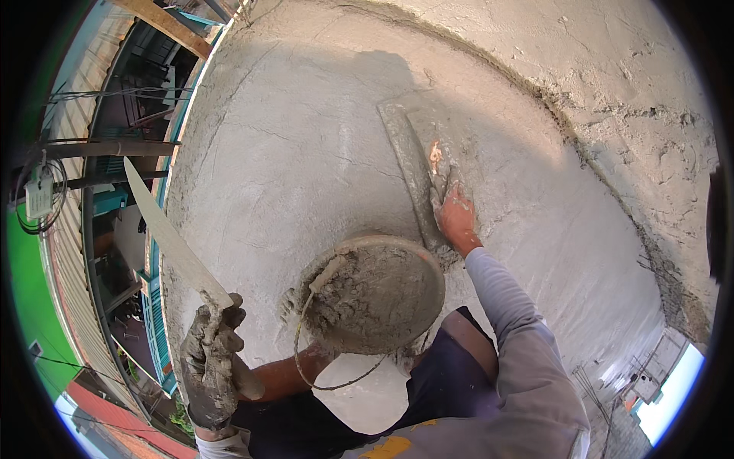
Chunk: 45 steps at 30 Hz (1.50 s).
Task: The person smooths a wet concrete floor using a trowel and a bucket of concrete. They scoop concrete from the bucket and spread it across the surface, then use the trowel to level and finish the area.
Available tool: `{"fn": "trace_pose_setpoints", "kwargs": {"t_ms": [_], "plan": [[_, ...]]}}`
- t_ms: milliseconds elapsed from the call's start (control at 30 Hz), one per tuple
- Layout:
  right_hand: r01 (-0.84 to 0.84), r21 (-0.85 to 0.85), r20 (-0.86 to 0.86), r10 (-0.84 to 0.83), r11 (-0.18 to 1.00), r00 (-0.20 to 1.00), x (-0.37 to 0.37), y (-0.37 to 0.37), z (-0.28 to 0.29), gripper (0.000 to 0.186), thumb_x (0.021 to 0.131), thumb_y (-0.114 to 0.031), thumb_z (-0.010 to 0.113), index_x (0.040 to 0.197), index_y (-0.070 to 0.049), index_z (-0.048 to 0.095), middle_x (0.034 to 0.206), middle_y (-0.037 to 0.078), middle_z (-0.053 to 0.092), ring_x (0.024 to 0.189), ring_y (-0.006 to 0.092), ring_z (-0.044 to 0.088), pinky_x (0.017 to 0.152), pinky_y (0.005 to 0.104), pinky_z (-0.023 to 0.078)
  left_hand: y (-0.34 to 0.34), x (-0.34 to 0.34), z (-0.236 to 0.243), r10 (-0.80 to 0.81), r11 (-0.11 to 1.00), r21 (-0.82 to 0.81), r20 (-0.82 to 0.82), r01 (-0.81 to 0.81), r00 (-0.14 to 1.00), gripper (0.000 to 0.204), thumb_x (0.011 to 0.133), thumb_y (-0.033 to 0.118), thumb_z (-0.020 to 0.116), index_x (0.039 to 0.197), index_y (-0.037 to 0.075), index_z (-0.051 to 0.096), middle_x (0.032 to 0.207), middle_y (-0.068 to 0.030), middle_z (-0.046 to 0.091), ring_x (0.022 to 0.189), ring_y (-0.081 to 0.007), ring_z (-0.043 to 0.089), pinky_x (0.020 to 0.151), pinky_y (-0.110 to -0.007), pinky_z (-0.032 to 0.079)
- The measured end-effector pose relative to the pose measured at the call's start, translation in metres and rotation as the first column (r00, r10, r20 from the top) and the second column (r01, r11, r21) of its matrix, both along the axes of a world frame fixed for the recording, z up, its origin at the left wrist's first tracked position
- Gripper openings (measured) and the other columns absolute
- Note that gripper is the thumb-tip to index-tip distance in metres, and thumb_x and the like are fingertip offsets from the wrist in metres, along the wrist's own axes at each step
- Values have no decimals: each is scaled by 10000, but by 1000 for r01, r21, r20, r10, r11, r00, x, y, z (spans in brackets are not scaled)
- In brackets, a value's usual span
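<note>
My left hand [210, 359], in a mortar-caked glove, is closed round a pointed trowel [180, 249]. Its long grey blade points up and to the left, and the handle end sticks out below my fingers. Bare and smeared with mortar, my right hand [457, 216] grips a long plastering float [407, 161] that lies against the grey mortar surface [306, 145]. The float's handle shows a worn orange patch. Between my arms and close to my legs stands a round bucket [441, 287] of wet mortar [375, 306], its wire handle [300, 336] hanging over the near left side.
A rough ridge [566, 126] borders the smoothed surface on the right, with rougher mortar [627, 84] beyond it. Along the left edge there is a drop to corrugated roofs [65, 260], cables and a pole [107, 148]. A wooden beam [164, 23] juts in at top left.
</note>
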State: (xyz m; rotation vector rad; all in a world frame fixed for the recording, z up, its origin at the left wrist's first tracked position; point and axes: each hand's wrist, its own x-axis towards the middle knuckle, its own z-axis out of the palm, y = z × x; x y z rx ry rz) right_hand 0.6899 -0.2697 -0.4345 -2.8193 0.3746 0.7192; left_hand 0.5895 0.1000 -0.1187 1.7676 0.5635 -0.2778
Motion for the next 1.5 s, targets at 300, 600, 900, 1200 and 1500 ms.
{"fn": "trace_pose_setpoints", "kwargs": {"t_ms": [300, 600, 900, 1200, 1500], "plan": [[32, -172, 157, -5, 984, 988, 10, -152, -18, 744, 950, -478, 464, 1459, 21, 253, 1353, 258, 492, 1271, 358, 472, 1054, 415, 374, 7, 14, -3, -81, 997, -9, 23, 81, 996, 428, 923, 259, 584, 1243, -23, 550, 1199, -214, 595, 1076, -310, 586, 899, -435, 475], [154, 119, 171, -173, 981, 970, 27, -118, -17, 885, 905, -437, 558, 1437, 135, 142, 1184, 350, 562, 1138, 459, 539, 969, 471, 435, -20, 8, 11, -76, 997, 13, 76, 75, 994, 453, 922, 277, 597, 1244, -36, 542, 1196, -203, 596, 1059, -311, 597, 944, -434, 463], [-233, 60, 163, 221, 971, 962, 140, -20, 4, 700, 943, -379, 512, 1490, -50, 226, 1280, 194, 582, 1259, 308, 504, 1077, 422, 336, -28, 31, -5, -209, 958, 210, 54, 193, 976, 519, 934, 389, 499, 1251, -20, 547, 1181, -162, 600, 1060, -310, 604, 992, -415, 446], [39, -148, 141, -18, 988, 990, 50, -252, 4, 880, 803, -280, 712, 1496, -78, 208, 1225, 272, 580, 1130, 402, 570, 966, 434, 453, 65, -50, -4, 56, 954, 298, -68, -33, 996, 477, 939, 316, 483, 1233, -55, 543, 1116, -174, 606, 1085, -305, 591, 986, -389, 442], [-315, -162, 298, 351, 935, 888, 265, -9, -12, 712, 904, -320, 600, 1434, -13, 239, 1151, 240, 623, 1104, 361, 594, 952, 435, 471, 35, -20, 5, -81, 931, 352, -59, 97, 995, 506, 942, 342, 479, 1257, -51, 520, 1167, -184, 575, 1134, -297, 562, 1020, -393, 418]]}}
